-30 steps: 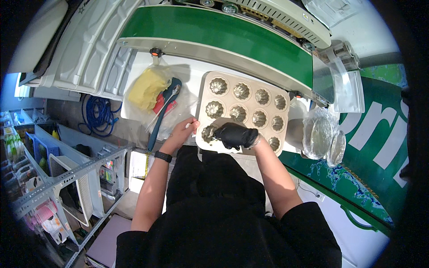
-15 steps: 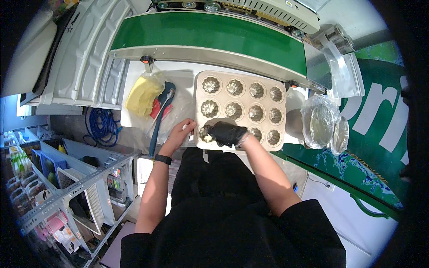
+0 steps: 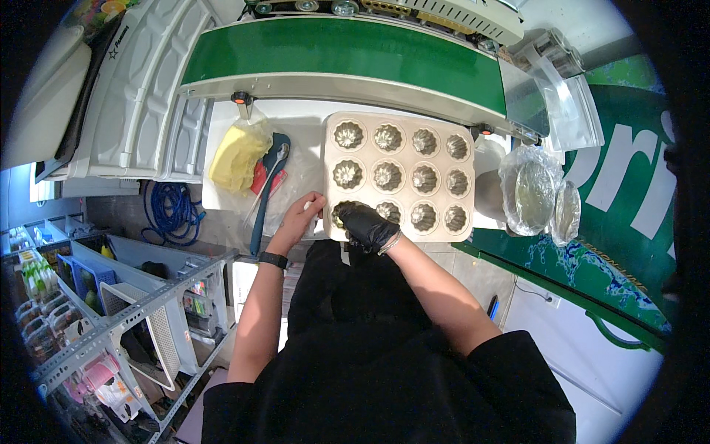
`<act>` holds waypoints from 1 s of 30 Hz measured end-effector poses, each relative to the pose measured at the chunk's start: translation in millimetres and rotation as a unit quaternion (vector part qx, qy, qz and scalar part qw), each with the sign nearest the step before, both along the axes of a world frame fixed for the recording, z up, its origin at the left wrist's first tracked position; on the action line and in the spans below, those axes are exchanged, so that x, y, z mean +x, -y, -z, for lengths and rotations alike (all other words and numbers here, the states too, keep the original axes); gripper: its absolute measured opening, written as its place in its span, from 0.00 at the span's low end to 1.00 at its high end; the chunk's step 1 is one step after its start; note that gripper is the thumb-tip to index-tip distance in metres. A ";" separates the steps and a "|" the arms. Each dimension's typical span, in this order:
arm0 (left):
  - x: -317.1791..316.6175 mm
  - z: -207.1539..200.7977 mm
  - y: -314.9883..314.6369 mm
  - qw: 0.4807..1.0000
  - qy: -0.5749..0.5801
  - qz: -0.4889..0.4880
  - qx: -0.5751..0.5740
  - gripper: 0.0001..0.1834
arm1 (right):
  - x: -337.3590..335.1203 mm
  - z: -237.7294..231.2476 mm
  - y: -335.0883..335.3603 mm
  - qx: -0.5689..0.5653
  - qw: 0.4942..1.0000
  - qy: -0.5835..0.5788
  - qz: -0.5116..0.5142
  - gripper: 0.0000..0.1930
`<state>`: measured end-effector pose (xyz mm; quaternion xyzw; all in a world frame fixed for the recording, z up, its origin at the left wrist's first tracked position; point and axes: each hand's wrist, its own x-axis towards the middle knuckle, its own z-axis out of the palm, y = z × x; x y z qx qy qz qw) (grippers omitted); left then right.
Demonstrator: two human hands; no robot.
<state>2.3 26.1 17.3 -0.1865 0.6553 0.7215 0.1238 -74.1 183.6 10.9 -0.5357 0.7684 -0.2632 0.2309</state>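
A beige baking pan (image 3: 367, 156) with several fluted cups lies on the white table in front of me. My left hand (image 3: 300, 213), bare with a dark band at its wrist, grips the pan's left edge near the close corner. My right hand (image 3: 367, 226) wears a black glove. Its bent fingers reach into the fluted cup (image 3: 340, 210) at the pan's near left corner, partly covering it. Whatever the gloved fingertips may hold is hidden. The inner walls of the cups look shiny.
Left of the pan lie a yellow block in clear wrap (image 3: 235, 159), a dark blue spatula (image 3: 260, 214) and a metal spoon (image 3: 280, 155). A green conveyor belt (image 3: 340, 55) runs behind. Plastic-covered containers (image 3: 534, 191) stand at right. Shelving (image 3: 140, 311) stands at lower left.
My gloved right hand has shifted left and its fingers have turned down into the corner cup, uncovering the cup beside it. My left hand stays at the pan's edge.
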 end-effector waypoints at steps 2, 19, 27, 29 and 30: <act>1.8 3.2 -0.4 1.000 -0.001 0.002 0.009 0.13 | -2.9 -2.4 -0.9 0.080 0.988 0.125 0.041 0.11; 0.2 1.5 3.3 1.000 0.017 0.004 0.008 0.13 | 13.7 -9.7 5.4 -0.051 0.869 0.422 0.255 0.11; 0.8 7.3 2.5 1.000 0.011 -0.002 0.027 0.13 | 12.7 -31.7 -0.3 -0.060 0.709 0.587 0.386 0.16; -1.1 6.0 2.1 1.000 0.011 0.005 0.023 0.13 | 15.9 -12.2 5.2 -0.068 0.713 0.585 0.380 0.15; -1.7 3.9 2.1 1.000 0.012 0.008 0.021 0.13 | 15.9 -12.1 8.2 -0.055 0.694 0.607 0.382 0.15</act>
